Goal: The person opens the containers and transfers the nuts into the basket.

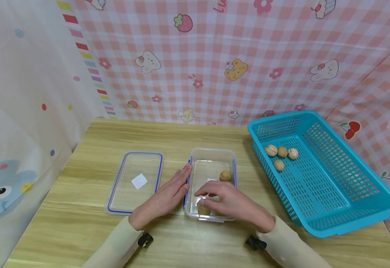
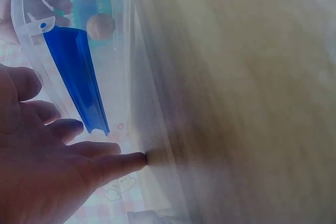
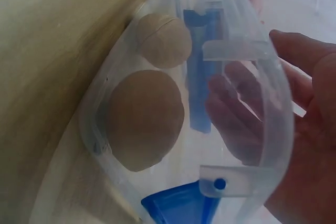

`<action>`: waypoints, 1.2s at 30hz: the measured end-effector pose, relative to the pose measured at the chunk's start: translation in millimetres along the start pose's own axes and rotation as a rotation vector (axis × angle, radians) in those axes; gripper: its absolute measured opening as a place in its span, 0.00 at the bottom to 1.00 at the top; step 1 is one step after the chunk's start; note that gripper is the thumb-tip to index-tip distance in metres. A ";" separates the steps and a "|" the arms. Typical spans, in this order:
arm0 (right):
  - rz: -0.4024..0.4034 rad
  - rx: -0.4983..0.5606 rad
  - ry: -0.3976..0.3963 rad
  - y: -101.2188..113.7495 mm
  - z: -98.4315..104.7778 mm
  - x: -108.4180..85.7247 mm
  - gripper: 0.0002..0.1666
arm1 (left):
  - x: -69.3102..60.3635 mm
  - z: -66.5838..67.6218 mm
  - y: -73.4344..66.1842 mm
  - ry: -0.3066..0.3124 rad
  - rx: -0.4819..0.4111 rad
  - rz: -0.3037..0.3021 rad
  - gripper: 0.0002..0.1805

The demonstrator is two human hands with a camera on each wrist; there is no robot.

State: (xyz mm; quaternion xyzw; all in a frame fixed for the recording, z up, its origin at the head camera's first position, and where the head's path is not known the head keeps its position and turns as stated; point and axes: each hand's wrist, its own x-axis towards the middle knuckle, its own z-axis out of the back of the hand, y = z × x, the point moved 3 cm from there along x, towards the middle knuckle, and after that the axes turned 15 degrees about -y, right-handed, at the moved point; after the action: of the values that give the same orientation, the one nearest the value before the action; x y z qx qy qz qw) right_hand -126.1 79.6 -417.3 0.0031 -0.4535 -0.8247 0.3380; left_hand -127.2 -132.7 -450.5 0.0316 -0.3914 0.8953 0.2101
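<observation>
A clear container with blue latches [image 1: 211,154] holds walnuts, among them one at the right wall [image 1: 225,175] and one near the front [image 1: 204,209]. My left hand [image 1: 165,197], fingers extended, lies along the container's left side, by the blue latch [image 2: 77,80]; contact is unclear. My right hand [image 1: 230,201] reaches over the front right rim, fingers loosely bent inside, with no walnut visible between them. Through the wall in the right wrist view, a large walnut [image 3: 146,120] and another walnut [image 3: 165,40] lie apart from the right hand [image 3: 310,129]. The right hand partly hides the container's front.
Left of the container, a clear lid with a blue seal [image 1: 128,186] and a white square label lies on the wooden table [image 1: 81,208]. At the right stands a turquoise basket [image 1: 347,217] with several walnuts [image 1: 282,151] at its left end. Patterned cloth hangs behind.
</observation>
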 end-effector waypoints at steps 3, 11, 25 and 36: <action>-0.010 -0.033 0.054 -1.6 -3.5 3.9 0.15 | -0.1 0.5 -0.4 -0.006 -0.007 -0.008 0.32; -0.073 -0.105 0.207 -7.6 -8.9 10.4 0.18 | -0.4 0.5 -0.2 -0.009 -0.004 -0.012 0.32; -0.020 -0.178 0.366 -9.7 -12.7 14.8 0.22 | -1.0 0.2 0.6 -0.020 -0.014 -0.017 0.32; 0.009 -0.158 0.401 -12.5 -16.1 13.6 0.16 | -1.6 0.4 0.6 -0.022 -0.028 -0.025 0.32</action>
State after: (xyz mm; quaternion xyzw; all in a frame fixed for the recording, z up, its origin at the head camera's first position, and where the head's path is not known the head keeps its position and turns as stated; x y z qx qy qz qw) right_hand -138.5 64.5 -432.0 0.1387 -0.3113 -0.8389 0.4244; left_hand -126.1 -133.9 -451.0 0.0431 -0.4059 0.8866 0.2173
